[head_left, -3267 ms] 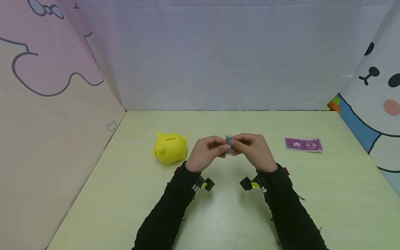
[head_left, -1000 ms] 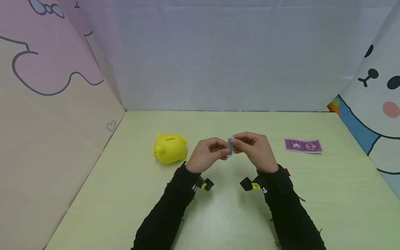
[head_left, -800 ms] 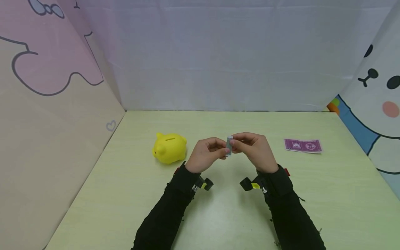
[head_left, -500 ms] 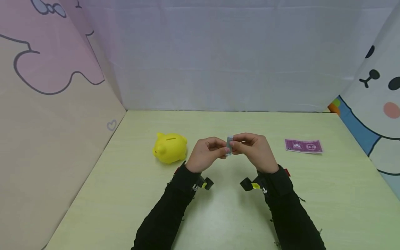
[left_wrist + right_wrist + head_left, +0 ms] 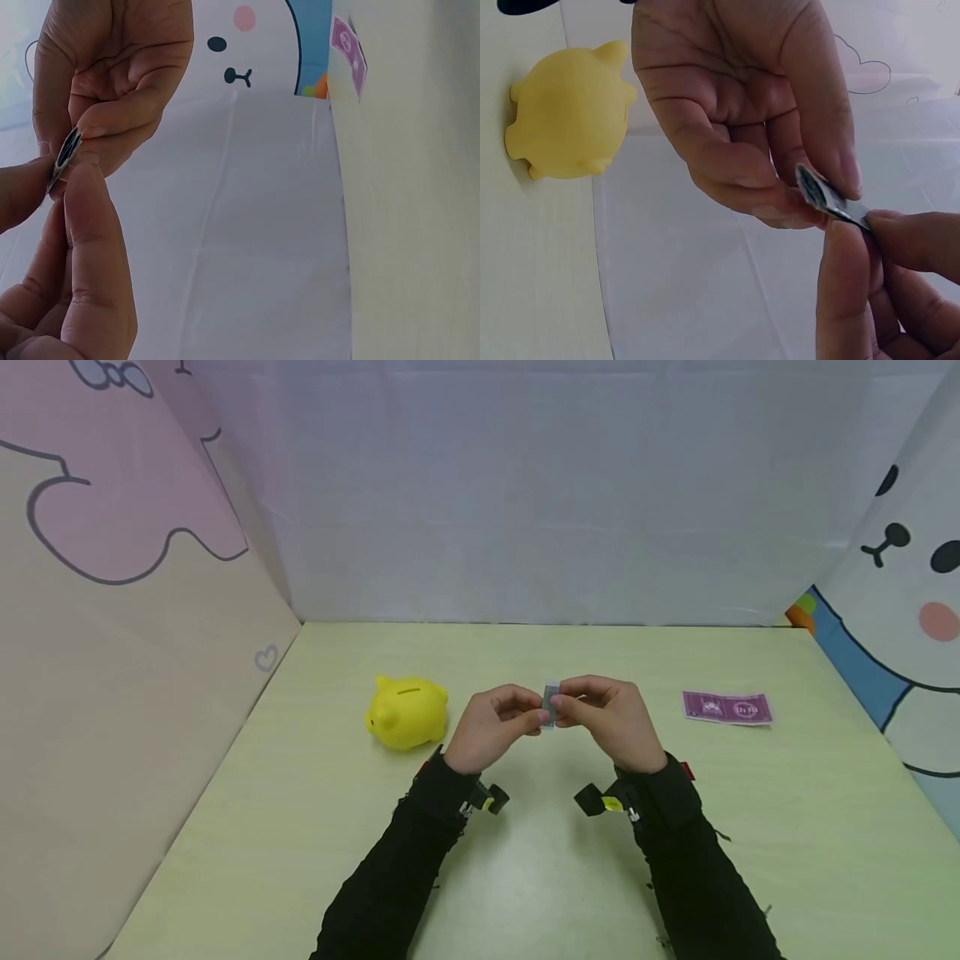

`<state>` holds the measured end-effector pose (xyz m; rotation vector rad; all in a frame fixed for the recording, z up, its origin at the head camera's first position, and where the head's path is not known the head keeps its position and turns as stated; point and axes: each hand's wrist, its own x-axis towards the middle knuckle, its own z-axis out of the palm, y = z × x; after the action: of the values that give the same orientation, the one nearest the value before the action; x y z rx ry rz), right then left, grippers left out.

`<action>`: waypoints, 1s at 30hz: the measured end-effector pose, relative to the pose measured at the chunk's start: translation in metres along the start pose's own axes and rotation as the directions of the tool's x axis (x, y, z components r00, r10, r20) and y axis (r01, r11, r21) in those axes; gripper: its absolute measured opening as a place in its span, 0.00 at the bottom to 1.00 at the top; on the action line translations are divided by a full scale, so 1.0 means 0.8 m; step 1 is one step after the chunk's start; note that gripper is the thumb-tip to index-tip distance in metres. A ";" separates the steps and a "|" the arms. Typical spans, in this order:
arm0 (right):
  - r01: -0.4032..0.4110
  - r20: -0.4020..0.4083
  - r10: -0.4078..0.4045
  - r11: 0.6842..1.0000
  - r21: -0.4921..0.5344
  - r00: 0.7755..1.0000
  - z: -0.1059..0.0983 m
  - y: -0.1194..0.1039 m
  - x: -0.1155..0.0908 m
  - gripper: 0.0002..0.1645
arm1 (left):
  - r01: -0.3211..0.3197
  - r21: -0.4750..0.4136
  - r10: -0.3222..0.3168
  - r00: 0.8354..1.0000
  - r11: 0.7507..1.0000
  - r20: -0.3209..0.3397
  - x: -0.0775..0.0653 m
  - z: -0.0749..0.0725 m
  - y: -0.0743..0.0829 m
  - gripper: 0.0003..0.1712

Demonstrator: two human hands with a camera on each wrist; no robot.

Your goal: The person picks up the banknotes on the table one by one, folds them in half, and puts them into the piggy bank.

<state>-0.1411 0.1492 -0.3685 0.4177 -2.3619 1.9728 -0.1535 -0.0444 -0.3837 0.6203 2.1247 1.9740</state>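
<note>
Between both hands, held up in front of the body, is a small folded banknote (image 5: 551,703), grey-green and creased into a narrow strip. My left hand (image 5: 497,724) pinches its left side between thumb and fingers. Thumb and fingertips of my right hand (image 5: 617,720) pinch the other side, a little higher. In the right wrist view the folded banknote (image 5: 821,195) shows stacked paper layers at its end. The left wrist view gives it edge-on, the fingertips covering part of it.
A yellow piggy bank (image 5: 407,713) with a slot on top stands left of the hands. At the right, a purple play banknote (image 5: 727,707) lies flat on the pale table (image 5: 570,877). Printed cloth walls (image 5: 480,502) enclose the back and sides.
The folded banknote leans slightly more than about three seconds ago, its top towards the right. Both hands keep pinching it with only small shifts. The piggy bank and purple banknote stay put.
</note>
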 end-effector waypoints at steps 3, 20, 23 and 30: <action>-0.005 -0.005 0.005 1.000 0.004 1.000 0.000 -0.001 0.001 0.17 | -0.010 0.045 0.011 0.999 0.999 -0.032 -0.003 -0.004 0.002 0.14; -0.026 -0.007 0.026 1.000 0.002 1.000 0.000 0.001 0.001 0.15 | -0.207 0.298 0.294 0.911 0.932 -0.288 -0.024 -0.051 0.006 0.21; -0.021 -0.003 0.021 1.000 0.009 1.000 0.000 0.001 0.001 0.15 | -0.208 0.387 0.342 0.885 0.898 -0.317 -0.027 -0.064 0.003 0.25; -0.017 -0.001 0.017 1.000 0.016 1.000 -0.002 0.000 0.001 0.14 | -0.096 0.590 0.361 0.865 0.802 -0.349 -0.031 -0.090 -0.007 0.31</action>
<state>-0.1417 0.1504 -0.3683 0.3980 -2.3583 1.9999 -0.1610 -0.1208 -0.3851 0.5692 3.1121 1.7065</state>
